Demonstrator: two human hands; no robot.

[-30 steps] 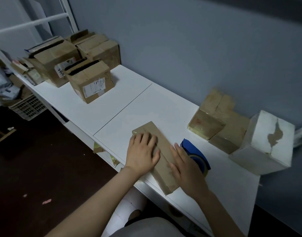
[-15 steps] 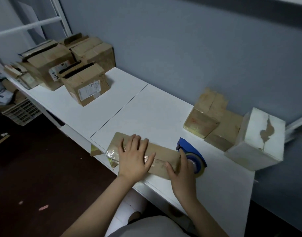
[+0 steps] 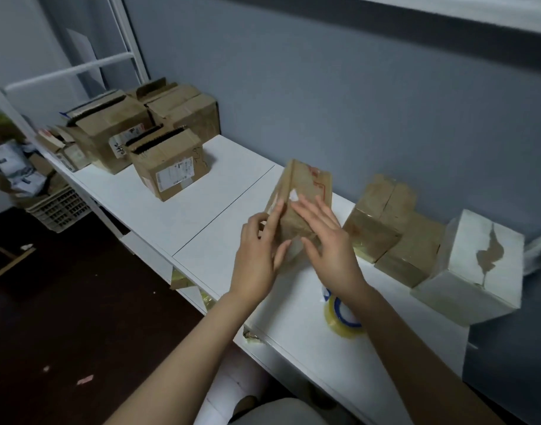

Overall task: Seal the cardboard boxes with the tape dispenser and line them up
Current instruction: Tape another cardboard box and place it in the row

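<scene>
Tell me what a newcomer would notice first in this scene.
First, the left hand and right hand holding a flat brown box tilted up on end at the middle of the white table. Next, the torn white box ending the row along the wall at the right, and the tape dispenser near the front edge.

Left grip [image 3: 257, 259] holds an upended cardboard box [image 3: 306, 185] while right grip [image 3: 330, 250] presses flat against it.

Dim, cool bluish room light, white table [image 3: 201, 210] the brightest surface, floor [image 3: 63, 317] at lower left almost black, soft faint shadows, motion blur on left hand [image 3: 257, 256], right hand [image 3: 330, 246] and the box [image 3: 306, 191] between them, left edge smeared, straight lines bowed by the wide lens
</scene>
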